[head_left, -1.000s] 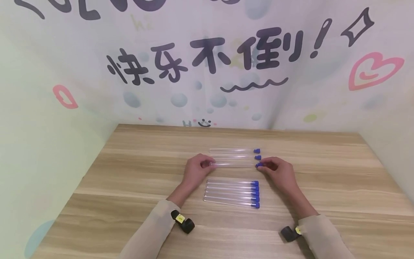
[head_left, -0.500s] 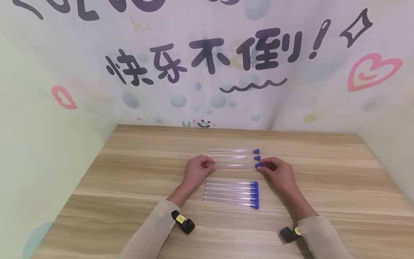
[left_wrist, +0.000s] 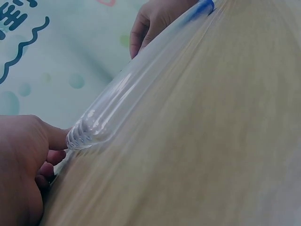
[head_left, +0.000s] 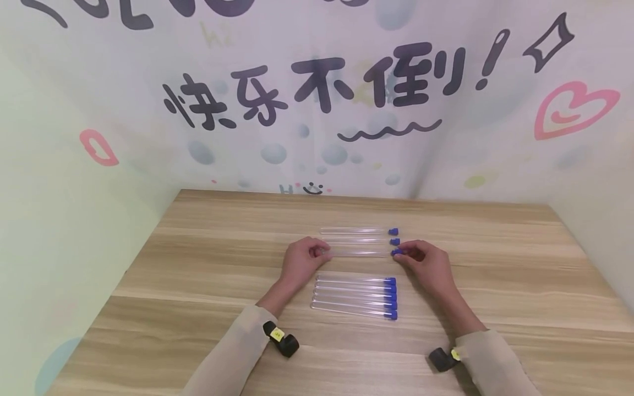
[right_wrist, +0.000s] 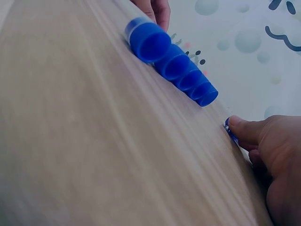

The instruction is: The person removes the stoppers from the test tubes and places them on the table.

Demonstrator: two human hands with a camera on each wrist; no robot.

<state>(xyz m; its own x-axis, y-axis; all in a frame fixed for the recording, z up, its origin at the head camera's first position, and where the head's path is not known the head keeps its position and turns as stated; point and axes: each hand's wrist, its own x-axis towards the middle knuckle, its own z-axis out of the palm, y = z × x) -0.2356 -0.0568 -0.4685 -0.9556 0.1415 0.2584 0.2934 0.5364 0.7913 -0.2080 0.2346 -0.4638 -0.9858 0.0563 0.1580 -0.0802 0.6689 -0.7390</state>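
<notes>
My left hand [head_left: 303, 258] pinches the closed end of a clear glass test tube [head_left: 359, 253] lying crosswise on the table, the nearest of three in the back row. At that tube's open end, my right hand [head_left: 427, 265] pinches a small blue cap [head_left: 397, 252] between thumb and finger. In the right wrist view only a sliver of this blue cap [right_wrist: 229, 128] shows beside the thumb. Behind it, the other two tubes [head_left: 353, 240] have their own blue caps [head_left: 394, 231] at their right ends.
Closer to me, several capped test tubes [head_left: 353, 294] lie side by side, blue caps [right_wrist: 150, 42] to the right. The wooden table [head_left: 198, 247] reaches back to a printed cloth wall [head_left: 277, 165]. Black wrist cameras [head_left: 282, 342] sit on both sleeves.
</notes>
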